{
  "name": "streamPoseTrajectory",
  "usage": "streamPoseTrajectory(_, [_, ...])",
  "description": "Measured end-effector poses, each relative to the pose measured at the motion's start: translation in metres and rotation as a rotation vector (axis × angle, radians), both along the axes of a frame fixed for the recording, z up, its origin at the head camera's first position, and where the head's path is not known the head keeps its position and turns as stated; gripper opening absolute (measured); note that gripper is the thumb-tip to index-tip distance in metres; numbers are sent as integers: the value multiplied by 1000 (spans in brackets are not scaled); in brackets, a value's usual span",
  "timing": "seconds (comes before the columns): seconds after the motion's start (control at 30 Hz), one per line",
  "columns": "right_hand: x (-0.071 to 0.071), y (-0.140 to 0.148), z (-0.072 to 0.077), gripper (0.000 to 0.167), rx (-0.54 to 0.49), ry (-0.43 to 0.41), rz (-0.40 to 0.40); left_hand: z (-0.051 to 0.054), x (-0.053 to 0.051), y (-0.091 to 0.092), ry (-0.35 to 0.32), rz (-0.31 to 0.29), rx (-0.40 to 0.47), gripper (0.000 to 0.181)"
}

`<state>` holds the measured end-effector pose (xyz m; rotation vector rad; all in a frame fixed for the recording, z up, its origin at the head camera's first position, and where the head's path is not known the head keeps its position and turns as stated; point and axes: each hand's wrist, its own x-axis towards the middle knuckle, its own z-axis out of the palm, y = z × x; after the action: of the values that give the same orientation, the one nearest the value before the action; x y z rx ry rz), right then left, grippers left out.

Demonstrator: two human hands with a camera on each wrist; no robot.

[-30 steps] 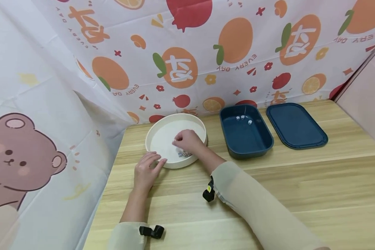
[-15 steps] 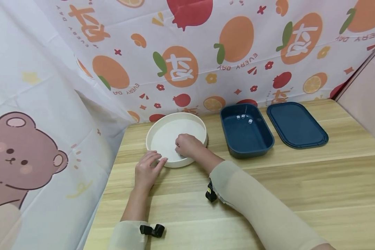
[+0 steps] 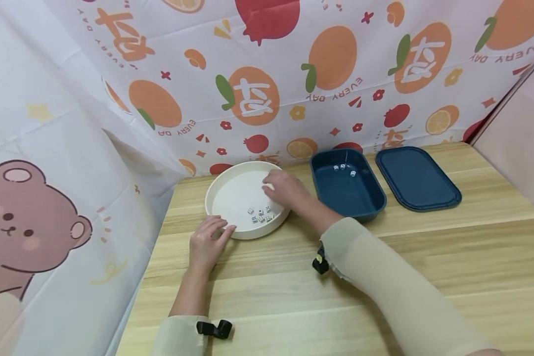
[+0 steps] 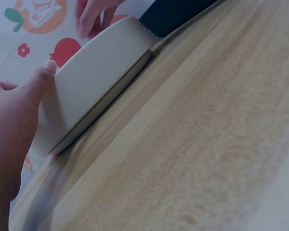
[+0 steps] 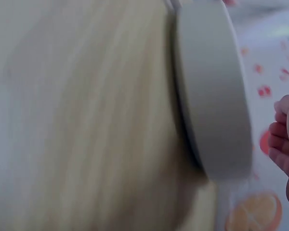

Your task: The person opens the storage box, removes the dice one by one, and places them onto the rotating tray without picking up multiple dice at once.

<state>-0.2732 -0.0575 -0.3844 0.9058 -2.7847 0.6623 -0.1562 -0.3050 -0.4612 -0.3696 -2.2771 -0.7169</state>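
Note:
In the head view, a round cream tray (image 3: 222, 198) holds several small white dice (image 3: 261, 218) gathered near its front right rim. My left hand (image 3: 208, 243) rests on the tray's front left rim; the left wrist view shows its thumb against the outer wall. Over the tray's right side, my right hand (image 3: 287, 190) has its fingers curled, with a small white die (image 3: 270, 186) partly showing at the fingertips. From the right wrist view the curled fingers (image 5: 280, 139) appear above the rim, the die hidden there. A deep blue box (image 3: 349, 198) holds 3 dice (image 3: 343, 167).
A flat blue lid (image 3: 419, 178) lies right of the box. All stand on a wooden table (image 3: 427, 257), with a fruit-print cloth (image 3: 293, 74) hanging behind and a bear-print cloth (image 3: 62, 198) at the left.
My right hand has gone down to the dice, then risen and moved right toward the tray's right rim, uncovering the dice. My left hand has stayed on the rim.

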Motion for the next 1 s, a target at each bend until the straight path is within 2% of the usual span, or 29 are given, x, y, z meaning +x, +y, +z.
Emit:
streamPoseTrajectory(0.13, [-15,36,14,28,-75,-17,-106,1,-1,-1,36,-3,4,25])
streamPoseTrajectory(0.27, [-31,73,20,28,-135,17,-212,2,-2,-1,42,-4,3,25])
streamPoseTrajectory(0.4, [-43,108,14,31,-114,-13,-279,1,0,-1,38,2,-2,25])
streamPoseTrajectory(0.53, [-53,137,0,36,-31,-103,-325,0,2,0,33,-1,-6,25])
streamPoseTrajectory(0.67, [-59,153,-17,44,43,-206,-348,0,3,0,30,5,-11,25])
streamPoseTrajectory(0.8, [-62,159,-30,57,91,-307,-332,-1,3,1,38,14,-17,25])
streamPoseTrajectory(1.0, [-62,158,-39,72,167,-393,-287,1,3,1,28,33,-26,25])
